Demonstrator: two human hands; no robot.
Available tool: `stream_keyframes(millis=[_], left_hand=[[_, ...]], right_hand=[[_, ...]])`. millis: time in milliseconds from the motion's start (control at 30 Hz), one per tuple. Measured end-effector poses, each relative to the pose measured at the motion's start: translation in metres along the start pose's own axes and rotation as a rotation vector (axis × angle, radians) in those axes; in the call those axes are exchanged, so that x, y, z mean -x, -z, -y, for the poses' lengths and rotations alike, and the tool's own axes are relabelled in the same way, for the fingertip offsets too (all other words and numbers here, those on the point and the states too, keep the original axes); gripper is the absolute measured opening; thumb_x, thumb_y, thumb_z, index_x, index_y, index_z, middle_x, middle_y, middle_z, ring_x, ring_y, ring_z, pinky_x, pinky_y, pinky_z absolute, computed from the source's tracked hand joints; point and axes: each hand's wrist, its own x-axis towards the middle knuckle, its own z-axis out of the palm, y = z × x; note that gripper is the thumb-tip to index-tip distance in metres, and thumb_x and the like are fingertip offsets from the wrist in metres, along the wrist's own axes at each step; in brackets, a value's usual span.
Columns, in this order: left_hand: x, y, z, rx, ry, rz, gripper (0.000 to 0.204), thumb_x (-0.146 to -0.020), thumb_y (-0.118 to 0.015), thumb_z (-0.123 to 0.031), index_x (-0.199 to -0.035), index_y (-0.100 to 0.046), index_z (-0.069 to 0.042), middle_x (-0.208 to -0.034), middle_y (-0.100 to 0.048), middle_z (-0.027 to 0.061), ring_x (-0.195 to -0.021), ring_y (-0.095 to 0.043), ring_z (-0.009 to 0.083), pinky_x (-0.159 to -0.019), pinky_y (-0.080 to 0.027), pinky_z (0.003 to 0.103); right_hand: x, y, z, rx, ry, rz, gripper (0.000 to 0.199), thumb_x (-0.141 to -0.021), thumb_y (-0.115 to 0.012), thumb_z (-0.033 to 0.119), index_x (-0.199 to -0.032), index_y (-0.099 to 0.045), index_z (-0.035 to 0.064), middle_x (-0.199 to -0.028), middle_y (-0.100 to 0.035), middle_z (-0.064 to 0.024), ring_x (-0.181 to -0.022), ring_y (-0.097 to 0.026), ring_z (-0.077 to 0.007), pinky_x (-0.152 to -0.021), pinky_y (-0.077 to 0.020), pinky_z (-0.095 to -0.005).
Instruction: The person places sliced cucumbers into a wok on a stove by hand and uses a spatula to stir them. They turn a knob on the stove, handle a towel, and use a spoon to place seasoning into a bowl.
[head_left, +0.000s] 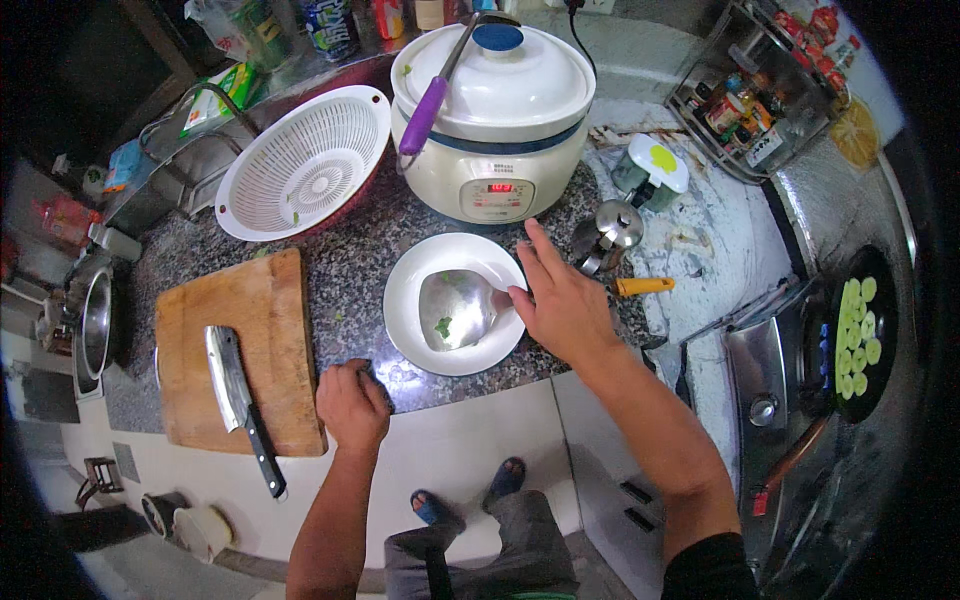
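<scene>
My right hand (565, 305) is over the right rim of a white plate (402, 335), its fingers stretched out and apart. A metal spatula (462, 300) with green leaf scraps on its blade lies in the plate. My right thumb tip is at the spatula's neck; whether it presses there I cannot tell. Beyond my hand shows an orange handle (645, 286), roughly in line with the spatula; the join is hidden. Curled up at the counter's front edge, my left hand (353, 403) rests between the plate and a wooden cutting board (185, 375). A cleaver (232, 380) lies on the board.
Behind the plate stands a white electric pot (490, 160) with a purple-handled tool (424, 115) across its lid. A white colander (300, 160) leans to its left. A small glass-and-metal container (618, 222) is near my right fingers. Far right, a pan (885, 300) holds green slices.
</scene>
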Motion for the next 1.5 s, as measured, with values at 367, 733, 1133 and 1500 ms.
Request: stream_keyframes(millis=[367, 733, 1133, 1500], left_hand=[[0.012, -0.017, 0.008, 0.000, -0.069, -0.261, 0.015, -0.079, -0.054, -0.008, -0.094, -0.057, -0.008, -0.079, -0.055, 0.0105, -0.075, -0.055, 0.0317, -0.063, -0.040, 0.042], [0.020, -0.017, 0.009, 0.078, -0.114, -0.390, 0.014, -0.084, -0.052, -0.009, -0.098, -0.056, -0.006, -0.083, -0.062, 0.0155, -0.079, -0.060, 0.0355, -0.068, -0.046, 0.044], [0.021, -0.016, 0.009, 0.035, -0.121, -0.373, 0.013, -0.081, -0.055, -0.012, -0.094, -0.055, -0.008, -0.081, -0.060, 0.0109, -0.078, -0.060, 0.0296, -0.067, -0.046, 0.042], [0.021, -0.018, 0.010, 0.031, -0.161, -0.414, 0.014, -0.081, -0.056, -0.013, -0.093, -0.056, -0.009, -0.080, -0.060, 0.0097, -0.076, -0.060, 0.0286, -0.066, -0.047, 0.041]], right_hand=[[-0.006, -0.037, 0.000, 0.147, 0.207, -0.518, 0.023, -0.078, -0.065, 0.025, -0.092, -0.064, 0.0056, -0.094, -0.066, -0.0077, -0.071, -0.066, -0.0220, -0.059, -0.0534, -0.0316], [-0.001, -0.045, -0.008, 0.272, 0.353, -0.822, 0.007, -0.075, -0.063, 0.015, -0.075, -0.062, 0.0082, -0.078, -0.064, -0.0025, -0.073, -0.058, -0.0211, -0.066, -0.0466, -0.0335], [-0.002, -0.044, -0.011, 0.330, 0.328, -0.792, 0.008, -0.074, -0.064, 0.016, -0.077, -0.063, 0.0084, -0.083, -0.063, -0.0005, -0.083, -0.055, -0.0209, -0.075, -0.0406, -0.0369], [-0.002, -0.048, -0.012, 0.355, 0.321, -0.788, 0.011, -0.074, -0.064, 0.018, -0.079, -0.065, 0.0079, -0.088, -0.065, 0.0006, -0.086, -0.054, -0.0203, -0.079, -0.0395, -0.0373]])
